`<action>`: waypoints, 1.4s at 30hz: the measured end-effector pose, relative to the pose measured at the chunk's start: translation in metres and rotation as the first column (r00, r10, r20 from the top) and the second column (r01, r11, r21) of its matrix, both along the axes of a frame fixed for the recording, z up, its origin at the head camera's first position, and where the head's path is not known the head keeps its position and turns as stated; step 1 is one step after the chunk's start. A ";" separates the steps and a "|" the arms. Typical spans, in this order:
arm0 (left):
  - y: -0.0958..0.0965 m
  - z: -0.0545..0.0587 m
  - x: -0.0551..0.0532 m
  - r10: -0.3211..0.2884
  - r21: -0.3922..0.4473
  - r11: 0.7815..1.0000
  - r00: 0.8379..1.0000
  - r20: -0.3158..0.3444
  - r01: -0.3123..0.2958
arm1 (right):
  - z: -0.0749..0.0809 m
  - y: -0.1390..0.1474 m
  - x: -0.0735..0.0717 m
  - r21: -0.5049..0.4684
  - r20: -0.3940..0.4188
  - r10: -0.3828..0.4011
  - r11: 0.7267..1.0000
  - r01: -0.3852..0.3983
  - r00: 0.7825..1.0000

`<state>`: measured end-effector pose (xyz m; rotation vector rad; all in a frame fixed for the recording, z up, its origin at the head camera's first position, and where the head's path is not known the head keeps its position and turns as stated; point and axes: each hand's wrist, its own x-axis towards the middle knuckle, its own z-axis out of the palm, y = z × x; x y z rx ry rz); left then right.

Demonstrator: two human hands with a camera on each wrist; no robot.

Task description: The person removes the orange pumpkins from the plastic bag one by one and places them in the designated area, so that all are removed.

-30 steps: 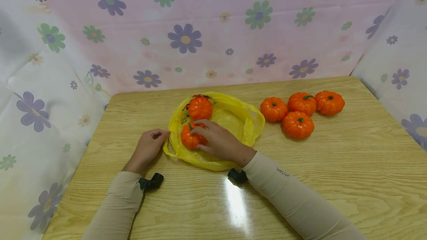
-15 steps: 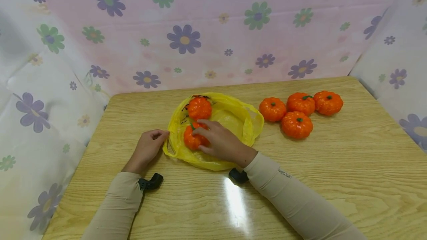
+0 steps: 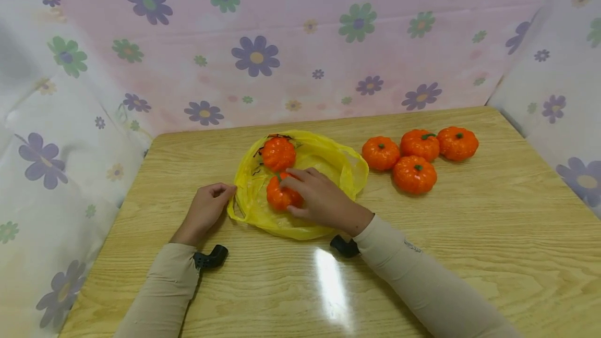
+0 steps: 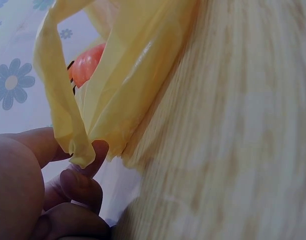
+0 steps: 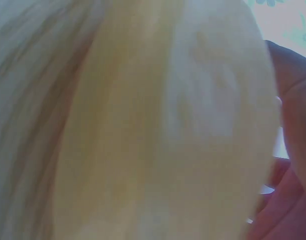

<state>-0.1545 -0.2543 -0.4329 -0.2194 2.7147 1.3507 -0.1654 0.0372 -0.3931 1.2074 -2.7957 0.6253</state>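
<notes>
In the head view a yellow plastic bag (image 3: 300, 231) lies spread on the table, its mouth facing up. My left hand (image 3: 205, 209) pinches the bag's handle at its left edge; the left wrist view has the handle strip (image 4: 68, 120) between thumb and fingers. Reaching over the front rim, my right hand (image 3: 326, 200) grips a small orange pumpkin (image 3: 278, 195) with a green stem inside the bag. A second orange pumpkin (image 3: 279, 154) sits just behind it, also in the bag. Yellow bag film (image 5: 153, 125) fills most of the right wrist view and hides the gripped pumpkin.
To the right of the bag several more orange pumpkins (image 3: 415, 175) stand in a cluster on the wooden table (image 3: 507, 244). A flower-patterned cloth (image 3: 291, 67) hangs behind the table and along both sides. Dark print (image 3: 280, 135) shows near the bag's back rim.
My right hand has shifted the gripped pumpkin a little to the right inside the bag. The left hand keeps its pinch on the handle. The head view has turned slightly.
</notes>
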 end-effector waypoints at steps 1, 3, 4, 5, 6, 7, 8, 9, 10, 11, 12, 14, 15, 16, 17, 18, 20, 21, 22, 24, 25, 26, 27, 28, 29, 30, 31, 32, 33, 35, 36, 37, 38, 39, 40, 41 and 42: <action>0.000 0.000 0.000 0.001 -0.001 1.000 1.000 0.002 -0.001 | 0.001 0.003 0.000 -0.003 0.000 -0.007 1.000 0.007 1.000; 0.000 -0.001 0.000 0.001 0.002 1.000 1.000 0.000 -0.001 | 0.003 0.010 0.001 -0.015 -0.003 -0.017 1.000 0.017 1.000; 0.000 -0.001 -0.001 0.001 0.005 1.000 1.000 0.001 -0.001 | 0.003 0.013 0.002 -0.021 -0.010 -0.022 1.000 0.022 1.000; 0.000 -0.002 -0.001 -0.001 0.004 1.000 1.000 0.001 0.001 | 0.003 0.017 0.002 -0.029 -0.018 -0.028 0.999 0.027 0.999; -0.001 -0.002 -0.001 -0.001 0.006 1.000 1.000 0.002 0.001 | 0.003 0.021 0.003 -0.042 -0.027 -0.034 0.999 0.033 0.999; -0.001 -0.002 -0.001 -0.002 0.008 1.000 1.000 0.002 0.002 | 0.004 0.024 0.003 -0.056 -0.034 -0.039 0.998 0.037 0.999; -0.001 -0.002 -0.001 -0.002 0.009 1.000 1.000 0.001 0.002 | 0.004 0.028 0.004 -0.070 -0.042 -0.048 0.997 0.045 0.998; -0.001 -0.003 -0.001 -0.006 0.007 1.000 1.000 0.000 0.006 | 0.004 0.032 0.004 -0.083 -0.049 -0.056 0.995 0.052 0.997; -0.002 -0.003 -0.001 -0.006 0.008 1.000 1.000 -0.001 0.006 | 0.004 0.036 0.005 -0.095 -0.054 -0.064 0.994 0.059 0.996; -0.002 -0.003 -0.001 -0.010 0.007 1.000 1.000 -0.002 0.010 | 0.005 0.039 0.006 -0.105 -0.058 -0.072 0.992 0.065 0.996; -0.002 -0.003 -0.001 -0.008 0.010 1.000 1.000 -0.001 0.008 | 0.006 0.043 0.008 -0.110 -0.060 -0.082 0.991 0.075 0.995; -0.002 -0.002 -0.001 -0.007 0.011 1.000 1.000 -0.001 0.007 | 0.007 0.050 0.010 -0.114 -0.063 -0.101 0.989 0.093 0.993; -0.002 -0.002 -0.001 -0.008 0.012 1.000 1.000 0.000 0.008 | 0.008 0.054 0.012 -0.114 -0.065 -0.110 0.988 0.102 0.992; -0.002 -0.002 -0.001 -0.005 0.015 1.000 1.000 0.001 0.005 | 0.009 0.058 0.013 -0.114 -0.067 -0.118 0.987 0.110 0.991; -0.002 -0.001 -0.001 -0.005 0.016 1.000 1.000 0.003 0.005 | 0.009 0.061 0.014 -0.113 -0.069 -0.128 0.986 0.119 0.989; -0.001 -0.001 -0.001 -0.002 0.017 1.000 1.000 0.005 0.002 | 0.010 0.064 0.015 -0.111 -0.073 -0.136 0.986 0.128 0.988; -0.001 -0.001 -0.001 0.000 0.018 1.000 1.000 0.004 0.000 | 0.011 0.071 0.017 -0.110 -0.080 -0.149 0.984 0.139 0.986; -0.001 -0.001 -0.002 0.000 0.016 1.000 1.000 0.003 0.000 | 0.012 0.074 0.018 -0.106 -0.081 -0.156 0.983 0.148 0.984; -0.001 0.000 -0.002 0.001 0.015 1.000 1.000 0.003 -0.001 | 0.013 0.077 0.018 -0.104 -0.082 -0.163 0.983 0.155 0.983; -0.001 0.000 -0.002 0.004 0.014 1.000 1.000 0.002 -0.004 | 0.014 0.082 0.020 -0.101 -0.086 -0.178 0.980 0.169 0.980; -0.001 0.000 -0.002 0.007 0.014 1.000 1.000 0.003 -0.007 | 0.015 0.085 0.020 -0.102 -0.085 -0.184 0.979 0.176 0.979; -0.001 0.000 -0.002 0.009 0.014 1.000 1.000 0.003 -0.009 | 0.016 0.088 0.021 -0.104 -0.085 -0.192 0.978 0.183 0.978; -0.001 0.000 -0.002 0.011 0.013 1.000 1.000 0.003 -0.011 | 0.017 0.091 0.021 -0.110 -0.089 -0.198 0.976 0.188 0.976; -0.001 0.000 -0.001 0.013 0.013 1.000 1.000 0.003 -0.013 | 0.017 0.094 0.022 -0.118 -0.093 -0.205 0.974 0.193 0.974; -0.001 0.000 -0.001 0.013 0.014 1.000 1.000 0.003 -0.013 | 0.018 0.098 0.022 -0.127 -0.098 -0.209 0.972 0.196 0.973; -0.001 0.000 -0.001 0.013 0.015 1.000 1.000 0.003 -0.013 | 0.019 0.102 0.023 -0.137 -0.100 -0.215 0.970 0.201 0.971; -0.001 0.000 -0.001 0.014 0.017 1.000 1.000 0.003 -0.014 | 0.019 0.105 0.024 -0.145 -0.104 -0.221 0.968 0.205 0.970; -0.001 0.000 0.000 0.015 0.018 1.000 1.000 0.005 -0.015 | 0.019 0.110 0.024 -0.154 -0.109 -0.228 0.965 0.211 0.968; 0.000 0.000 0.000 0.015 0.019 1.000 1.000 0.005 -0.015 | 0.020 0.114 0.025 -0.161 -0.114 -0.235 0.963 0.215 0.965; 0.000 0.000 0.000 0.015 0.021 1.000 1.000 0.006 -0.015 | 0.020 0.124 0.027 -0.174 -0.130 -0.250 0.958 0.226 0.960; 0.000 0.000 0.000 0.017 0.021 1.000 1.000 0.007 -0.017 | 0.020 0.128 0.028 -0.180 -0.140 -0.259 0.956 0.232 0.956; 0.000 0.000 0.000 0.017 0.020 1.000 1.000 0.007 -0.017 | 0.020 0.133 0.029 -0.186 -0.149 -0.268 0.953 0.239 0.952; 0.000 0.000 -0.001 0.017 0.019 1.000 1.000 0.007 -0.017 | 0.021 0.139 0.029 -0.193 -0.160 -0.277 0.950 0.246 0.947; 0.000 0.000 -0.001 0.016 0.017 1.000 1.000 0.007 -0.016 | 0.021 0.144 0.030 -0.201 -0.170 -0.287 0.947 0.252 0.943; -0.001 0.000 -0.001 0.015 0.015 1.000 1.000 0.007 -0.015 | 0.022 0.149 0.031 -0.210 -0.177 -0.299 0.942 0.261 0.938; -0.001 0.000 -0.001 0.014 0.013 1.000 1.000 0.007 -0.014 | 0.023 0.154 0.032 -0.217 -0.184 -0.309 0.939 0.268 0.933; -0.001 0.000 -0.001 0.015 0.012 1.000 1.000 0.007 -0.015 | 0.025 0.159 0.032 -0.222 -0.189 -0.322 0.934 0.279 0.928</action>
